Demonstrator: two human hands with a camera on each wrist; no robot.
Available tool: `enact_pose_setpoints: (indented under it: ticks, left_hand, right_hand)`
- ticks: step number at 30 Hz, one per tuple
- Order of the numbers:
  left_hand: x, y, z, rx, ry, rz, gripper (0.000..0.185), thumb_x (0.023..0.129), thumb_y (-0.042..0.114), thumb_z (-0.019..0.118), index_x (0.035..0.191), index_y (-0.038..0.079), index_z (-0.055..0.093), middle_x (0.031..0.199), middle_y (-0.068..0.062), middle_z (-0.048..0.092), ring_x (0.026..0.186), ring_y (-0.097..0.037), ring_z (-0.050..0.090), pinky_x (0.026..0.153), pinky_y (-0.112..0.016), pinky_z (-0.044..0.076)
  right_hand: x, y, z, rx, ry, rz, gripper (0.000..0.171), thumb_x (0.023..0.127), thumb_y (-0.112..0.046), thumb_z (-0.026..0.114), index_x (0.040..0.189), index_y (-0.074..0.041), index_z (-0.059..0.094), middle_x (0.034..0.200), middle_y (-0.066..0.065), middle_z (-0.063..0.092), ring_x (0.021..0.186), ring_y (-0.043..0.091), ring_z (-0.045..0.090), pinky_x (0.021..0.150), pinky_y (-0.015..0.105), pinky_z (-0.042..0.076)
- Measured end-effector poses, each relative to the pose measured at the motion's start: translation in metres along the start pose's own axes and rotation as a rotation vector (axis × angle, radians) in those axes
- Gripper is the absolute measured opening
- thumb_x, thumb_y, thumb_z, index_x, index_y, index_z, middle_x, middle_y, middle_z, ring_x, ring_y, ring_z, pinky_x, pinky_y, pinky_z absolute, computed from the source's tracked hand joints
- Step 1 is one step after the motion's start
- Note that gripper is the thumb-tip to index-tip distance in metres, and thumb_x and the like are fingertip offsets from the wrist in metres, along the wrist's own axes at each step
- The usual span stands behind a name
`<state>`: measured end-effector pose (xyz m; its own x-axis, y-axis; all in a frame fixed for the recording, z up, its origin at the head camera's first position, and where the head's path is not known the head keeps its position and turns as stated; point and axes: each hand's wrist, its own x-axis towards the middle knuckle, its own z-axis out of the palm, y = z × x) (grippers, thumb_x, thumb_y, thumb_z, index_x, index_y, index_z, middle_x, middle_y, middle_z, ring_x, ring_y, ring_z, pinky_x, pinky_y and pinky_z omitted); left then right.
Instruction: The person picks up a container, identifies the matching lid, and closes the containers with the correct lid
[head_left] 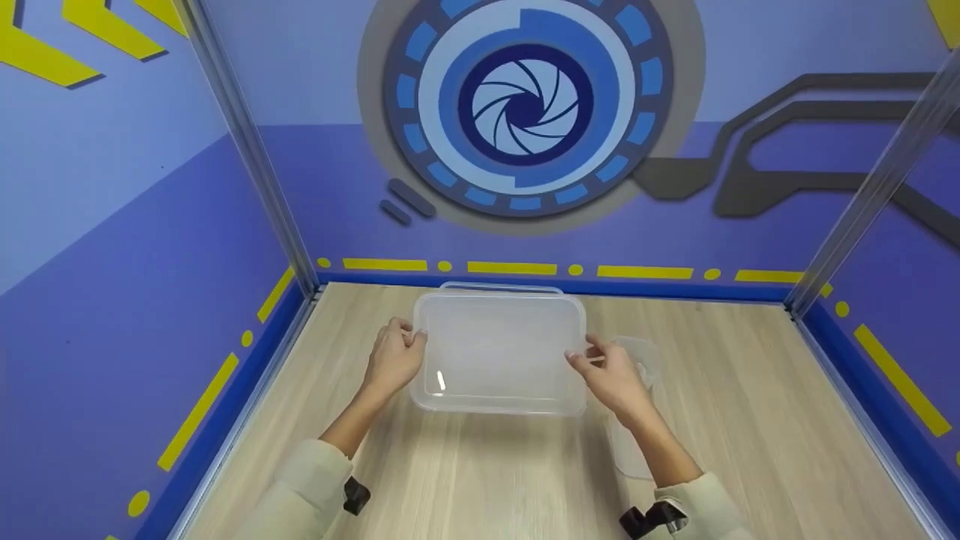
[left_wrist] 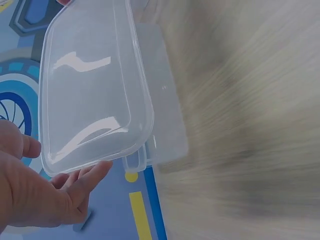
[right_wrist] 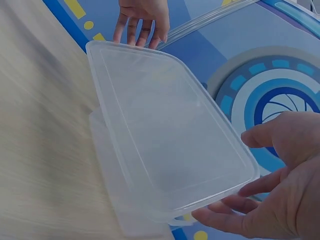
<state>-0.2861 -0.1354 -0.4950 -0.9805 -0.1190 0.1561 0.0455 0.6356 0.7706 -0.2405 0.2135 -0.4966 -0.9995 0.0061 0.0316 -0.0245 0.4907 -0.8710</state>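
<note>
Both hands are gripping the clear plastic lid [head_left: 499, 352] by its short ends: left hand [head_left: 394, 360] pinching the left edge, right hand [head_left: 611, 375] pinching the right edge, so each is equally near. Lid's long axis is running left-right between them, hovering over the container [left_wrist: 160, 95] on the wooden table [head_left: 735, 390], slightly offset from it

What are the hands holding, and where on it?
Both hold the clear lid by its short ends: left hand on the left edge, right hand on the right edge.
</note>
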Motion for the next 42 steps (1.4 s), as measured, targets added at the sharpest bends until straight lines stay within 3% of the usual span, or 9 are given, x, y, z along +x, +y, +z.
enact_pose_setpoints:
  ticks: [4, 10, 17, 28, 35, 42]
  left_hand:
    - [0.001, 0.001, -0.001, -0.041, 0.002, -0.029, 0.035, 0.105, 0.026, 0.059, 0.127, -0.001, 0.057, 0.110, -0.018, 0.060, 0.101, -0.032, 0.059, 0.086, -0.051, 0.052]
    - [0.002, 0.003, -0.002, -0.074, 0.011, -0.042, 0.033, 0.106, 0.025, 0.057, 0.129, 0.001, 0.057, 0.108, -0.018, 0.061, 0.099, -0.032, 0.060, 0.083, -0.049, 0.053]
    - [0.002, 0.006, -0.001, -0.109, 0.026, -0.061, 0.033, 0.107, 0.024, 0.056, 0.131, 0.001, 0.056, 0.109, -0.017, 0.061, 0.100, -0.031, 0.060, 0.084, -0.047, 0.052]
    - [0.002, 0.011, -0.001, -0.129, 0.076, -0.014, 0.029, 0.111, 0.030, 0.052, 0.126, 0.004, 0.057, 0.109, -0.014, 0.060, 0.101, -0.029, 0.057, 0.085, -0.044, 0.046]
    - [0.002, 0.011, -0.002, -0.147, 0.097, -0.017, 0.029, 0.113, 0.030, 0.049, 0.124, 0.005, 0.058, 0.110, -0.015, 0.063, 0.103, -0.030, 0.061, 0.086, -0.046, 0.049]
    - [0.004, 0.011, -0.003, -0.167, 0.098, -0.018, 0.029, 0.114, 0.031, 0.046, 0.119, 0.006, 0.060, 0.100, -0.012, 0.064, 0.091, -0.027, 0.061, 0.075, -0.039, 0.048]
  right_hand:
    - [0.000, -0.001, 0.001, -0.022, 0.032, -0.006, 0.068, 0.105, -0.030, 0.067, 0.157, 0.005, 0.043, 0.139, 0.029, 0.058, 0.131, 0.046, 0.059, 0.103, 0.058, 0.052]
    - [0.003, -0.002, 0.001, -0.029, 0.068, -0.031, 0.064, 0.104, -0.027, 0.068, 0.156, 0.004, 0.046, 0.127, 0.024, 0.065, 0.122, 0.039, 0.065, 0.099, 0.054, 0.055]
    - [0.002, -0.003, 0.000, -0.011, 0.072, -0.016, 0.063, 0.105, -0.029, 0.067, 0.156, 0.002, 0.047, 0.131, 0.024, 0.064, 0.126, 0.040, 0.063, 0.102, 0.055, 0.054]
    - [-0.001, -0.010, -0.006, 0.047, 0.084, -0.015, 0.061, 0.106, -0.028, 0.066, 0.157, 0.000, 0.047, 0.138, 0.028, 0.060, 0.131, 0.044, 0.059, 0.107, 0.060, 0.049]
    - [-0.001, -0.010, -0.006, 0.050, 0.127, -0.024, 0.054, 0.107, -0.030, 0.065, 0.153, -0.003, 0.053, 0.130, 0.023, 0.066, 0.122, 0.038, 0.064, 0.102, 0.055, 0.053]
    - [0.002, -0.006, -0.007, 0.096, 0.182, -0.045, 0.056, 0.109, -0.043, 0.059, 0.148, -0.003, 0.060, 0.127, 0.023, 0.070, 0.117, 0.035, 0.067, 0.099, 0.052, 0.055]
